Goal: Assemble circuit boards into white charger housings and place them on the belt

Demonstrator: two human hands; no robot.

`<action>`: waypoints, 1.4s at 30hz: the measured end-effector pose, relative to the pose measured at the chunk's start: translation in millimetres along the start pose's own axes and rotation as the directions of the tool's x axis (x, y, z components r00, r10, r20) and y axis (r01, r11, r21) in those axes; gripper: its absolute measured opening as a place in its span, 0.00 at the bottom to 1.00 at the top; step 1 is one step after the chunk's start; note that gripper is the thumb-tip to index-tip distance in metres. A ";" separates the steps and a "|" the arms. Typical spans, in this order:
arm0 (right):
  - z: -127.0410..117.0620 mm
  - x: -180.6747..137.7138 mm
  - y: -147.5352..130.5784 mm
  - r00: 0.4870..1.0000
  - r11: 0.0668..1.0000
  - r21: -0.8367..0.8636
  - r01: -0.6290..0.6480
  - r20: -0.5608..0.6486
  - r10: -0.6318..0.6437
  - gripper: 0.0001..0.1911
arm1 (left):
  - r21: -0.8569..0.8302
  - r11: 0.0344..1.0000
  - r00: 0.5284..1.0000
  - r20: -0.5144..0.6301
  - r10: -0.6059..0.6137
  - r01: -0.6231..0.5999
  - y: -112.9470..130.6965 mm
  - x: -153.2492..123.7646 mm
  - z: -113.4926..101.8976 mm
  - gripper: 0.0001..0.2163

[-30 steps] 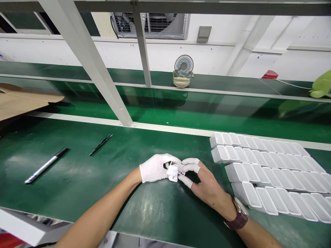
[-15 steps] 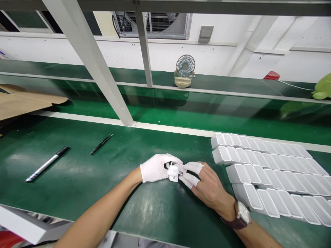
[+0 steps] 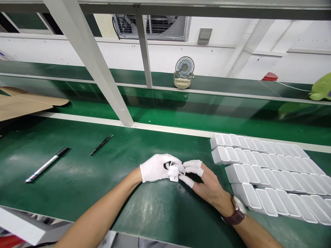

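Note:
A small white piece with a squarish face and a small dark mark (image 3: 174, 173) is held just above the green bench. What kind of piece it is, I cannot make out. My left hand (image 3: 156, 168), in a white glove, is closed around its left and far side. My right hand (image 3: 204, 177) wears white finger covers and a wristwatch. Its fingertips touch the piece's right edge, the thumb low and the other fingers above, a little spread. The fingers partly hide the piece.
Rows of white, open-looking rectangular boxes (image 3: 263, 172) stand to the right. A marker pen (image 3: 48, 165) and black tweezers (image 3: 101, 144) lie left on the bench (image 3: 108, 193). A slanted post (image 3: 95, 69) rises behind; a small fan (image 3: 184, 72) stands on the back shelf. Cardboard (image 3: 26, 101) sits far left.
My right hand's fingers have spread slightly and shifted at the white piece's right edge. My left hand keeps its hold in nearly the same place.

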State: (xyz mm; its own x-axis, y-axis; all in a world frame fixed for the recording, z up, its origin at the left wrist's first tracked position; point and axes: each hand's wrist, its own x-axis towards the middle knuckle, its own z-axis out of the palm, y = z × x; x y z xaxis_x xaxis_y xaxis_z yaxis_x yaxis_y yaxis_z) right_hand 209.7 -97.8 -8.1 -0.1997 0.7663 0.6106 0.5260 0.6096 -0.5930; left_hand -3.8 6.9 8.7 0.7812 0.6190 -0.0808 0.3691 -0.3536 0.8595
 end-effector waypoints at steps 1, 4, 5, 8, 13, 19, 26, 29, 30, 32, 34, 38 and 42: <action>-0.1 0.1 -0.5 1.000 1.000 -0.004 -0.012 -0.002 0.012 0.21 | -0.001 1.000 1.000 0.000 0.004 -0.004 -0.1 -0.1 0.0 0.21; 0.2 -1.5 0.8 0.999 0.998 -0.057 0.032 -0.006 -0.033 0.20 | 0.007 1.000 1.000 -0.002 0.019 -0.019 0.4 -0.3 0.1 0.21; 0.4 -2.4 1.7 0.998 0.995 -0.078 0.056 -0.006 -0.057 0.21 | 0.011 1.000 1.000 -0.004 0.020 -0.019 0.8 -0.4 0.1 0.21; 0.8 -4.7 3.4 0.995 0.987 -0.124 0.101 0.000 -0.102 0.23 | 0.022 1.000 1.000 -0.005 0.011 -0.011 2.1 -0.6 -0.1 0.21; -1.4 -4.3 0.4 0.989 0.973 -0.176 0.147 0.029 -0.144 0.28 | 0.021 1.000 1.000 0.005 0.010 -0.010 3.0 -0.3 -0.8 0.21; 0.4 -3.8 0.2 0.996 0.986 -0.138 0.094 0.014 -0.093 0.28 | 0.009 1.000 1.000 0.001 0.005 -0.005 1.4 0.0 -0.2 0.21; 2.2 -5.1 -0.3 0.999 0.987 -0.162 -0.003 0.047 0.011 0.25 | 0.008 1.000 1.000 0.009 -0.007 0.007 3.1 0.4 -0.1 0.22; 1.4 -2.6 -1.2 0.996 0.988 -0.148 0.034 0.082 -0.023 0.23 | 0.017 1.000 1.000 -0.003 0.005 -0.005 2.6 0.7 -0.2 0.22; 1.3 -1.7 -1.5 0.996 0.990 -0.138 0.041 0.084 -0.029 0.22 | 0.024 1.000 1.000 -0.002 0.010 -0.010 2.0 0.7 0.0 0.22; 1.6 -0.4 -2.1 0.997 0.991 -0.129 0.040 0.072 -0.030 0.21 | 0.038 0.999 1.000 0.000 0.007 -0.007 0.6 0.6 0.7 0.22; 2.6 -0.1 -2.5 0.999 0.991 -0.128 0.023 0.048 -0.017 0.22 | 0.037 0.999 1.000 -0.004 0.001 -0.001 -0.6 0.2 1.8 0.24; 4.9 -0.8 -3.2 0.999 0.994 -0.107 -0.008 0.037 0.012 0.23 | -0.200 0.980 0.999 0.036 -0.002 0.009 0.4 -0.8 2.9 0.38; 6.3 -0.8 -3.5 0.999 0.996 -0.089 0.020 0.029 -0.018 0.23 | -0.354 0.932 0.995 0.096 -0.041 0.072 6.3 -1.1 -1.3 0.30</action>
State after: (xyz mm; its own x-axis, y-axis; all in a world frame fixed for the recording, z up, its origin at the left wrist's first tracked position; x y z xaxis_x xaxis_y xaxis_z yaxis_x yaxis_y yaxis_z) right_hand 202.7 -99.3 -9.8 -0.2329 0.7608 0.6057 0.5930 0.6048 -0.5316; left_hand -3.1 4.9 14.9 0.8102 0.5627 -0.1639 0.2224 -0.0364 0.9743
